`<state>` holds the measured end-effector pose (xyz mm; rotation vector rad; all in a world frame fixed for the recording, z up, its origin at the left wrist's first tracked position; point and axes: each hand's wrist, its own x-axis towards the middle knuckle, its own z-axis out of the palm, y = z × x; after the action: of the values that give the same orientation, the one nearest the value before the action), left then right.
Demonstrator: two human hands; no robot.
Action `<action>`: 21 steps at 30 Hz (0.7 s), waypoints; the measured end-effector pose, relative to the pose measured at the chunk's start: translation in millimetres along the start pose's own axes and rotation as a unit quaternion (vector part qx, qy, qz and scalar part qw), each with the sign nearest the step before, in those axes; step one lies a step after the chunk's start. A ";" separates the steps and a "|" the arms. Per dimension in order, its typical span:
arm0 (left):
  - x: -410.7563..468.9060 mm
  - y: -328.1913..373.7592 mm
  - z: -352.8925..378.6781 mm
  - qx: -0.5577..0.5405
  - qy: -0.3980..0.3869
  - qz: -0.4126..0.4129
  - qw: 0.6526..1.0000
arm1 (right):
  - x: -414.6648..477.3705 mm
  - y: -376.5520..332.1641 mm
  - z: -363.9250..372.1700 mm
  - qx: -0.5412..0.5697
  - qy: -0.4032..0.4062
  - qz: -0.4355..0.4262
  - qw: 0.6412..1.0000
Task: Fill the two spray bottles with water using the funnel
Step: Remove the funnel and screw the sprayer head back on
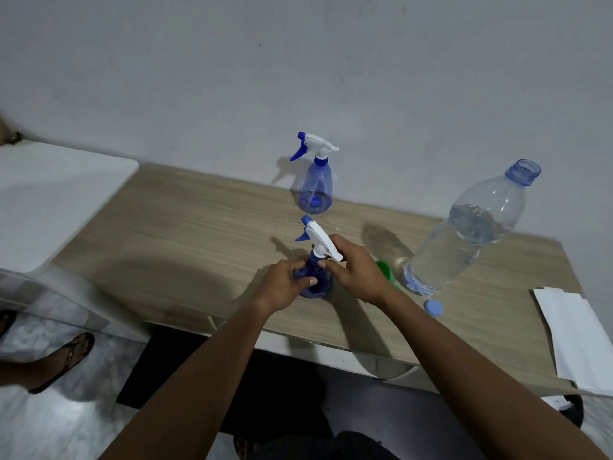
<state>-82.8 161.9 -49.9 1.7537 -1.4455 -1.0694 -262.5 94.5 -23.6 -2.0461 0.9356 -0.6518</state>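
Two blue spray bottles with white trigger heads stand on the wooden table. The near spray bottle is in both my hands: my left hand grips its blue body, and my right hand holds the collar under its white trigger head. The far spray bottle stands alone by the wall, its head on. A green funnel lies just right of my right hand, partly hidden by it. A large clear water bottle, uncapped and more than half full, stands at the right.
The water bottle's blue cap lies near the table's front edge. White paper lies at the right end of the table. A white surface adjoins on the left. Someone's sandalled foot is on the floor at the left.
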 end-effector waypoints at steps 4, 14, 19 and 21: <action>0.4 -0.5 0.8 0.005 0.005 0.000 1.000 | 1.9 -2.8 -2.3 -0.052 -0.001 0.005 0.999; -3.2 1.6 -2.0 0.018 0.005 0.004 1.000 | 5.5 -4.8 13.6 -0.067 0.059 0.063 0.994; -3.1 3.6 -2.3 0.048 0.022 -0.007 0.999 | 7.6 -6.8 24.4 -0.087 0.102 0.088 0.987; -2.2 1.0 -1.8 0.049 0.021 -0.018 0.998 | 7.9 -7.3 27.4 -0.089 0.112 0.090 0.986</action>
<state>-81.9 163.8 -47.7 1.8664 -1.4671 -0.9898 -235.8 103.3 -32.1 -2.0407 1.3353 -0.7324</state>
